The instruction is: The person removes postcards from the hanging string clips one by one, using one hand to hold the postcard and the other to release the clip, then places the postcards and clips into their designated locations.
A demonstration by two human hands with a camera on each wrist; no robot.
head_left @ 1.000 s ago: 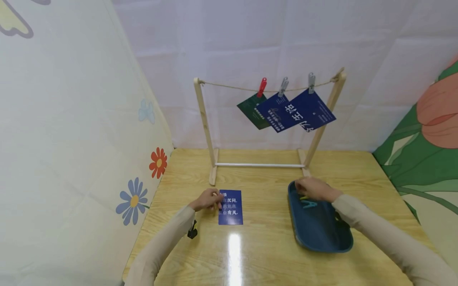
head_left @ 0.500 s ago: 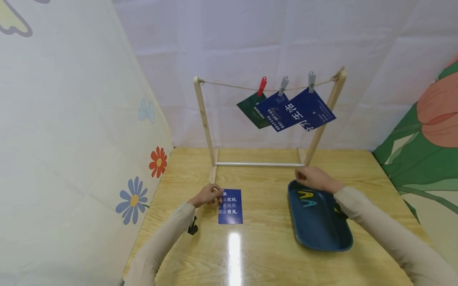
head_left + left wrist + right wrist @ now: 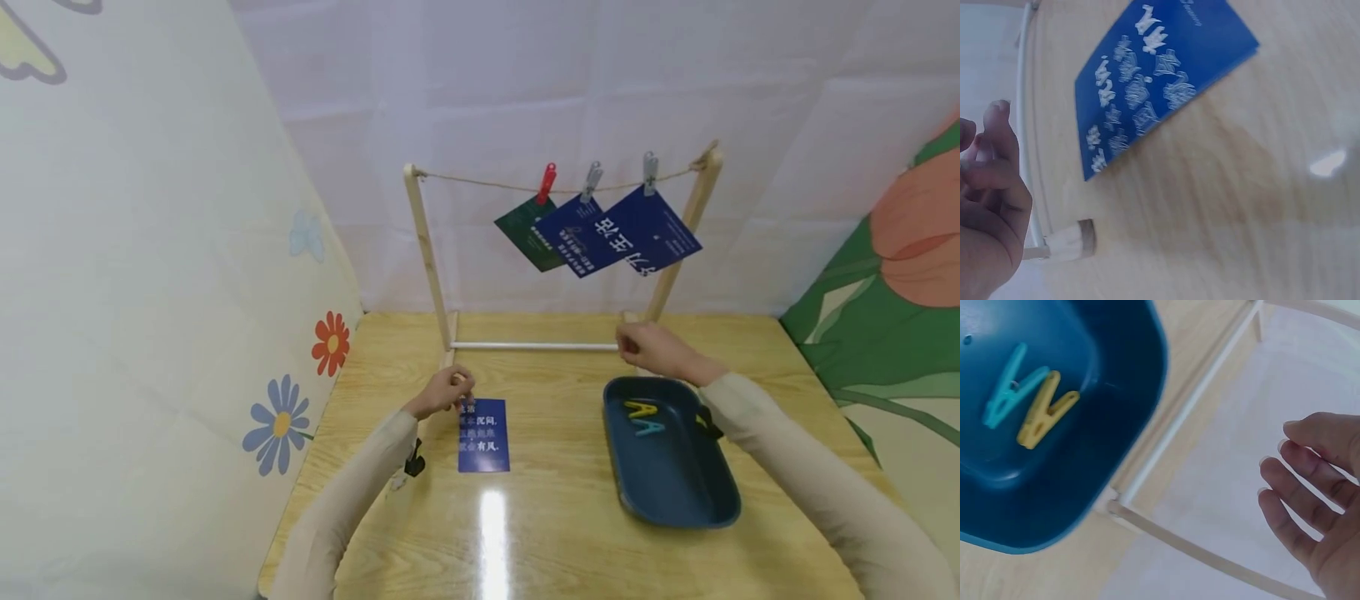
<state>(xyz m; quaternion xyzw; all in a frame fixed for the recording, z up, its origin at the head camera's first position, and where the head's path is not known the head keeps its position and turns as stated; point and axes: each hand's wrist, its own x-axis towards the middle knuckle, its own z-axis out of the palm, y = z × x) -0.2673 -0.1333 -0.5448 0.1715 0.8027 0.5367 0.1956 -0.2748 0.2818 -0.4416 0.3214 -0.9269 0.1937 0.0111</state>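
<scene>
My left hand (image 3: pixel 442 392) hovers by the upper left corner of a blue card (image 3: pixel 483 457) with white writing, which lies on the table. In the left wrist view its fingers are loosely curled with nothing in them, apart from the card (image 3: pixel 1147 87). My right hand (image 3: pixel 654 350) is raised just beyond the far end of a dark blue tray (image 3: pixel 671 483). The right wrist view shows that hand (image 3: pixel 1310 494) empty, fingers relaxed. A yellow clothespin (image 3: pixel 1038 422) and a light blue clothespin (image 3: pixel 999 403) lie side by side in the tray.
Behind stands a wooden frame (image 3: pixel 426 250) with a string (image 3: pixel 480 181). A red clothespin (image 3: pixel 547 185) holds a green card (image 3: pixel 525 233); two grey clothespins hold a blue card (image 3: pixel 566 237) and another blue card (image 3: pixel 660 229). A white rod (image 3: pixel 532 345) joins the feet.
My right hand has lifted away from the tray's far end, uncovering the yellow clothespin. My left hand has moved up and away from the card's left edge. The hanging cards stay put.
</scene>
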